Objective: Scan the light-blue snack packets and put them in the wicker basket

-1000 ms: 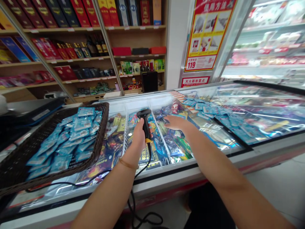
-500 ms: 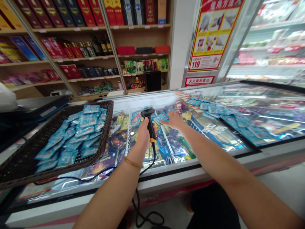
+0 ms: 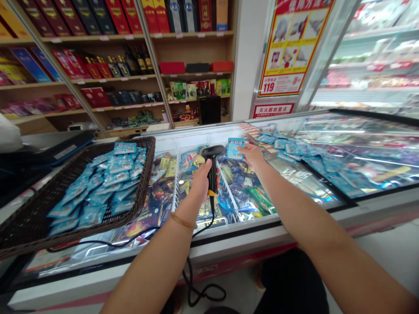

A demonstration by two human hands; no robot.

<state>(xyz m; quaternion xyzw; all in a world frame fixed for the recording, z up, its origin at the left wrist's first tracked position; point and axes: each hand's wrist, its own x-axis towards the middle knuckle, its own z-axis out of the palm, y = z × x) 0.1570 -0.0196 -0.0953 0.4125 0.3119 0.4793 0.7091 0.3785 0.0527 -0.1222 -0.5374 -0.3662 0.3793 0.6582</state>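
My left hand (image 3: 202, 179) is wrapped round the handle of a black barcode scanner (image 3: 212, 168), its head pointing right. Between the thumb and fingers of my right hand (image 3: 253, 156) is a small blue packet (image 3: 235, 148), upright with its printed side facing me, just right of the scanner head. Both hands are above the glass top of a chest freezer (image 3: 222, 237). A pile of similar blue packets (image 3: 108, 179) lies in a brown woven basket (image 3: 149, 174) on the left. More blue packets (image 3: 304, 152) are spread over the glass on the right.
The scanner's black cable (image 3: 212, 213) runs down over the freezer's front edge, with a loop near the floor. Under the glass, wire dividers (image 3: 176, 183) separate bagged goods. Behind stand shelves (image 3: 193, 37) with boxes and bottles, and a red-and-yellow poster (image 3: 291, 48).
The blue packet has been raised and turned from lying tilted to upright, as my right hand moved slightly right. My left hand has shifted the scanner a little to the right.
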